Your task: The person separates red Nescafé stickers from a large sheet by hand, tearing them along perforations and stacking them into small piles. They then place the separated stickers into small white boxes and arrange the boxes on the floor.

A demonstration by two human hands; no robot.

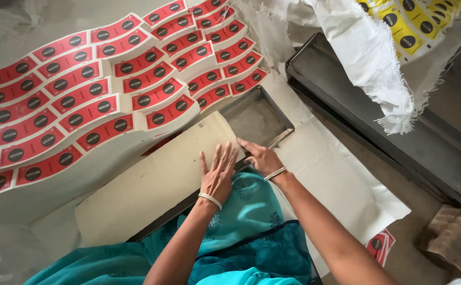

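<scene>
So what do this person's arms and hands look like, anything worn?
Both forearms are bare, with no sleeves showing and no gloves. The left hand has a thin pale bangle at the wrist. The right hand has a similar thin, light-coloured bangle. No rings can be made out. Teal patterned cloth lies beneath the arms.
</scene>
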